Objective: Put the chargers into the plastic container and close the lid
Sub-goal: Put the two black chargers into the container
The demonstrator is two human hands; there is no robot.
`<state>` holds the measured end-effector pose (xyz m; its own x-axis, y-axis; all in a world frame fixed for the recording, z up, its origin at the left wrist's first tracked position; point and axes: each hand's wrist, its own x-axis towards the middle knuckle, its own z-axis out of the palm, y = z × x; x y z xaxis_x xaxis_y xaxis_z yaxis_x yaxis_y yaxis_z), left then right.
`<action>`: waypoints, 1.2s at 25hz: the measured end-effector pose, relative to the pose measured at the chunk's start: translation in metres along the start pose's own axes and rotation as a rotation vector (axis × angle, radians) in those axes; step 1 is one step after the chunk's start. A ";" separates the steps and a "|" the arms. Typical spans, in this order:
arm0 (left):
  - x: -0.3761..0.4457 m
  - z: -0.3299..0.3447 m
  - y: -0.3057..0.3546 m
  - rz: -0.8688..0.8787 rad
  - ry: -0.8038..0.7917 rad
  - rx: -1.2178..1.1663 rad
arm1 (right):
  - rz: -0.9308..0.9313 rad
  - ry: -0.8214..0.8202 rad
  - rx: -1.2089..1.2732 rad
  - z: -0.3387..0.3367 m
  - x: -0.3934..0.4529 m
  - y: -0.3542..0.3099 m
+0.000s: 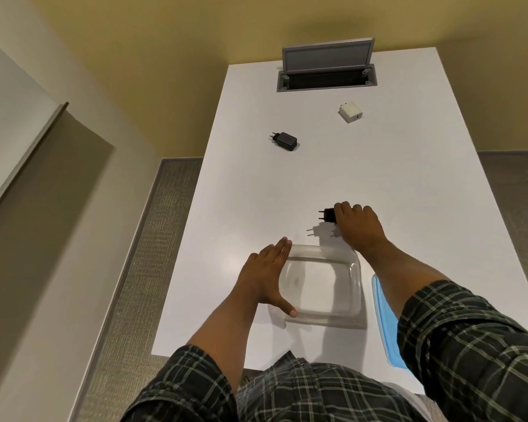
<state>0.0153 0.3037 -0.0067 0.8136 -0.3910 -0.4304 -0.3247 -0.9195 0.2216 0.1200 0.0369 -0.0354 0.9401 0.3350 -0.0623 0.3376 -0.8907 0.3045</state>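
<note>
Head view, left to right. The left hand (267,277) lies flat and spread against the 9 o'clock wall of the clear plastic container (323,286), fingers together and extended, thumb at the near corner; it steadies the container and clamps nothing. The container sits uncovered and empty on the white table (241,193); judged rigid but light, so liable to slide unless braced. At about 12 o'clock from the container, well apart, a black charger (284,141) rests with its long axis running toward 10 o'clock, prongs leading. Just beyond the container's far rim, at 1 o'clock, the right hand (358,228) is closed over a second black charger (328,215); its prongs point toward 9 o'clock, long axis across the table. These chargers appear small, hard, smooth and light; best gripped on the flat body sides, away from the prongs. A white charger (350,112) lies farther off at 1 o'clock. The blue lid (384,327) lies at 3 o'clock, beside the container.
</note>
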 end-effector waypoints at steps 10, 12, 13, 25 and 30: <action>-0.001 0.000 0.000 0.024 0.025 -0.018 | -0.077 0.440 0.487 -0.037 -0.051 -0.031; 0.000 0.000 0.000 0.032 0.027 -0.017 | -0.139 0.405 0.520 -0.034 -0.063 -0.041; 0.000 0.000 0.000 0.032 0.027 -0.016 | -0.164 0.371 0.515 -0.032 -0.068 -0.046; 0.003 0.003 0.000 -0.013 0.009 -0.041 | -0.024 -0.369 0.445 -0.027 -0.080 -0.116; 0.002 0.003 0.001 -0.024 -0.006 -0.032 | 0.088 -0.412 0.501 -0.032 -0.069 -0.135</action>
<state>0.0156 0.3019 -0.0101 0.8182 -0.3691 -0.4407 -0.2894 -0.9269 0.2390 0.0082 0.1437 -0.0416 0.8725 0.1984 -0.4465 0.1461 -0.9780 -0.1490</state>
